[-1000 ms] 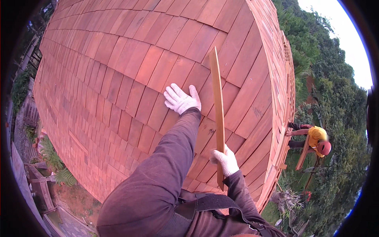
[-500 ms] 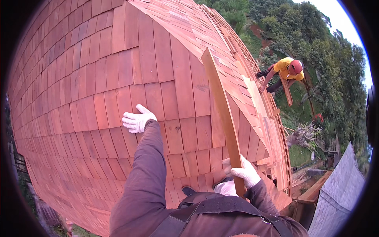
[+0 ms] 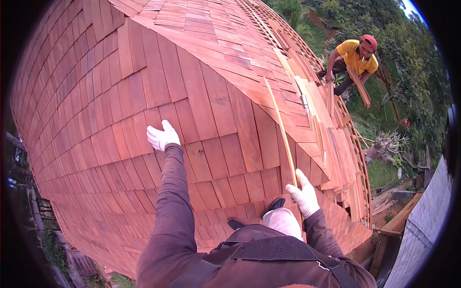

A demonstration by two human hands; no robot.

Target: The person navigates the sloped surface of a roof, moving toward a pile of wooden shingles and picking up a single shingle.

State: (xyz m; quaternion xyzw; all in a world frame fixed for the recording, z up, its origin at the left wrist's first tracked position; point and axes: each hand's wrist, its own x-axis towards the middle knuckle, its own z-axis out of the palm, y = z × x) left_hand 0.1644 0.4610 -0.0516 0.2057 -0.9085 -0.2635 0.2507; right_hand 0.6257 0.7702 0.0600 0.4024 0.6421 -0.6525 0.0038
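Note:
My left hand (image 3: 163, 135), in a white glove, is open with its fingers spread against or just above the reddish wooden shingles (image 3: 211, 158); contact is hard to tell. My gloved right hand (image 3: 304, 194) is closed around the lower part of a long, narrow wooden board (image 3: 280, 120). The board stands up in front of me with its thin edge toward me. Its top end reaches past the ridge of the roof. Part of its lower end is hidden behind my hand.
Beyond the ridge a co-worker (image 3: 360, 56) in a yellow shirt and red cap holds wooden pieces (image 3: 360, 87). Loose boards (image 3: 331, 153) lie on the battens there. My shoes (image 3: 273, 205) stand on the sloping shingles. A grey roof (image 3: 418, 235) sits lower at the right.
The board has turned from its broad face to its thin edge in my right hand, which moved slightly up. The co-worker has straightened a little. My view has shifted.

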